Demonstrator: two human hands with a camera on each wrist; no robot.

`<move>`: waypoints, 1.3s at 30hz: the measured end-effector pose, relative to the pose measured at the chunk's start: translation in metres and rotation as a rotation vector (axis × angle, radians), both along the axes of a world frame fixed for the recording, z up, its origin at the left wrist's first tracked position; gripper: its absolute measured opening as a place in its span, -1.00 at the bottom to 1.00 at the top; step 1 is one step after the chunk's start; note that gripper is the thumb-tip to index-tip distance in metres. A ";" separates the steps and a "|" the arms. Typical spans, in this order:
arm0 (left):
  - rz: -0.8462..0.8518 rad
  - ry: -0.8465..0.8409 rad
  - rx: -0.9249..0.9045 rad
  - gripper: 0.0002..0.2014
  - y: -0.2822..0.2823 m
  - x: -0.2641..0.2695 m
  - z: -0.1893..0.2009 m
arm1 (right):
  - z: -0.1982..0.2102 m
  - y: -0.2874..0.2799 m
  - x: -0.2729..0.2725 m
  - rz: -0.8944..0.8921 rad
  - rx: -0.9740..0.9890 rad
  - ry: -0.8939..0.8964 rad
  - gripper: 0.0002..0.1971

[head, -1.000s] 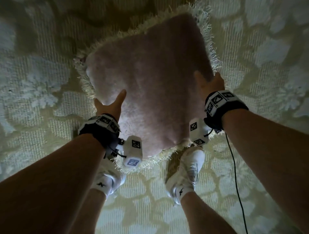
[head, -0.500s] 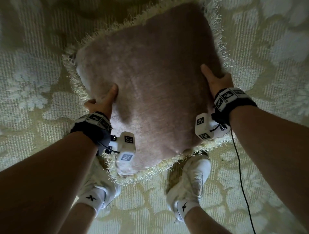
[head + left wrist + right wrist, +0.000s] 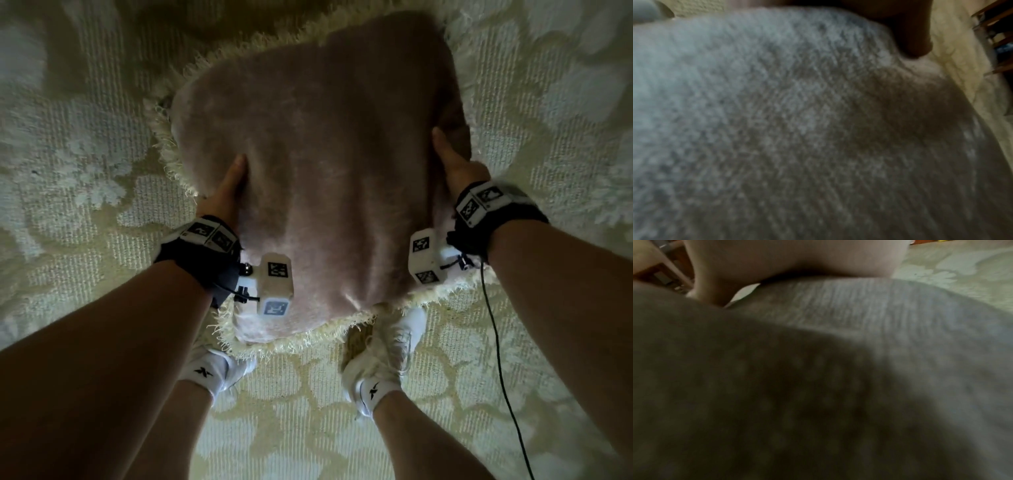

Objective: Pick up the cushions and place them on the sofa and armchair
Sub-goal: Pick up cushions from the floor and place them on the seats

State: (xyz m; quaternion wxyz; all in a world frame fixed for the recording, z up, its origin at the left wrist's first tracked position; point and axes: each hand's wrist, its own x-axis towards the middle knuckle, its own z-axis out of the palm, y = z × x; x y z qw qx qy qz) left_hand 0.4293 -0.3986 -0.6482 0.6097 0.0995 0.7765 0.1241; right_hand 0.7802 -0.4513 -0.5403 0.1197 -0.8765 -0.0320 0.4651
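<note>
A square pale pink plush cushion [image 3: 318, 164] with a cream fringe is held up above the carpet in the head view. My left hand [image 3: 227, 186] grips its left edge, thumb on top, fingers hidden underneath. My right hand [image 3: 455, 161] grips the right edge the same way, thumb pressing into the fabric. The cushion's fabric [image 3: 797, 129] fills the left wrist view, with my left thumb [image 3: 910, 32] pressed into it. In the right wrist view the cushion [image 3: 859, 353] fills the picture below my right hand [image 3: 787, 261]. No sofa or armchair shows.
A cream carpet [image 3: 85, 154] with a pale floral pattern lies under everything. My feet in white shoes [image 3: 380, 346] stand just below the cushion. A black cable [image 3: 496, 342] hangs from my right wrist. Wooden furniture legs [image 3: 995, 40] show at the far right of the left wrist view.
The cushion has come up off the carpet and closer to me. Both hands closed in on its side edges, thumbs pressing deeper into the plush.
</note>
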 end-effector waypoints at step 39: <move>0.998 0.433 0.814 0.25 -0.163 -0.325 0.827 | 0.740 0.079 -0.417 0.702 0.929 0.425 -0.33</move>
